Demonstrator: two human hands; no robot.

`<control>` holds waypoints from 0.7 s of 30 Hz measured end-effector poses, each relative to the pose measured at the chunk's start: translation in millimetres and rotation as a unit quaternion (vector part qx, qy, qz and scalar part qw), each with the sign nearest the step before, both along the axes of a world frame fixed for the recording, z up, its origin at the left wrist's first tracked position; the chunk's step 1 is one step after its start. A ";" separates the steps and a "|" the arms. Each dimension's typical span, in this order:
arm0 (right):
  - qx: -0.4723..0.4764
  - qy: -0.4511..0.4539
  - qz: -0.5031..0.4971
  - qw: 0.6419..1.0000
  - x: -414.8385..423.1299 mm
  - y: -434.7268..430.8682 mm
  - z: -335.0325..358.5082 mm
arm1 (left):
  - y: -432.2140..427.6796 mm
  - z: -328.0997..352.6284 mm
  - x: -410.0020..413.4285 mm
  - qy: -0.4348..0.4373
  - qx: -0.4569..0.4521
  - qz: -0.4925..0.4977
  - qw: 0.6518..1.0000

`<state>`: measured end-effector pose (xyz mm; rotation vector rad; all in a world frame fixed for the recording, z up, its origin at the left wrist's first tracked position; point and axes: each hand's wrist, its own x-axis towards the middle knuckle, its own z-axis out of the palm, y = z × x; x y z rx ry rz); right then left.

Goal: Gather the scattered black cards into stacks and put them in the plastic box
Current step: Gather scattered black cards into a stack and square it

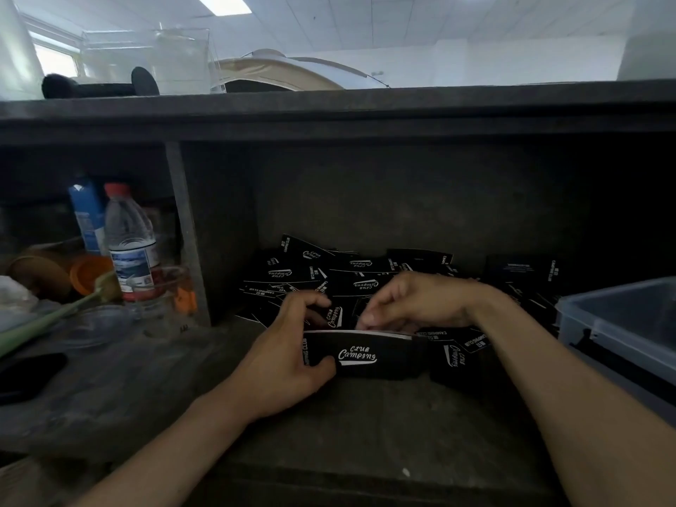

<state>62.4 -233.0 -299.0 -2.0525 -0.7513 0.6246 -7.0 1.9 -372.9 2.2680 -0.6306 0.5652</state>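
Centrally, left hand (pixel 289 364) grips stack (pixel 365 354) (upright); plastic box (pixel 622 323) at right edge.

Daylight from a window (pixel 55 60) and a ceiling light panel (pixel 222 2) wash out the top strip, while the recess under the shelf (pixel 329 111) is dim, falling to near black at its right. The black cards (pixel 322 276) merge with the shadow; only their white print reads. The left hand (pixel 289 360) and right hand (pixel 413 301) are softly, evenly lit. The wide lens bows the shelf edge and stretches the plastic box (pixel 622 323); the bottle (pixel 130 243) looks slightly soft.
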 end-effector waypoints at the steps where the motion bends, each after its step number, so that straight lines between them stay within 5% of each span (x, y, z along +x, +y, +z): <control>1: 0.025 0.030 0.004 0.999 0.2 2.9 -0.8 | -0.4 0.2 -0.5 0.011 0.001 -0.017 1.000; 3: 0.113 -0.019 -0.079 0.990 11.7 6.9 -4.4 | -1.1 1.2 -2.5 0.013 0.001 -0.050 0.999; 4: 0.125 -0.112 -0.145 0.975 21.5 6.4 -8.2 | -1.4 1.9 -3.8 0.008 0.002 -0.056 0.998; 7: -0.096 -0.386 -0.192 0.897 47.0 3.2 -30.3 | -2.1 3.3 -5.8 0.000 -0.001 -0.055 0.998; 10: -0.238 -0.376 -0.165 0.880 54.3 1.1 -48.5 | -1.0 2.6 -5.1 -0.025 0.011 -0.044 0.999; 14: -0.253 -0.460 -0.199 0.827 50.8 -0.5 -38.1 | -1.4 2.5 -3.5 -0.051 0.019 -0.036 0.998; 21: -0.130 -0.338 -0.220 0.906 51.2 5.7 -35.9 | -2.5 2.9 -3.2 -0.042 0.029 -0.047 0.998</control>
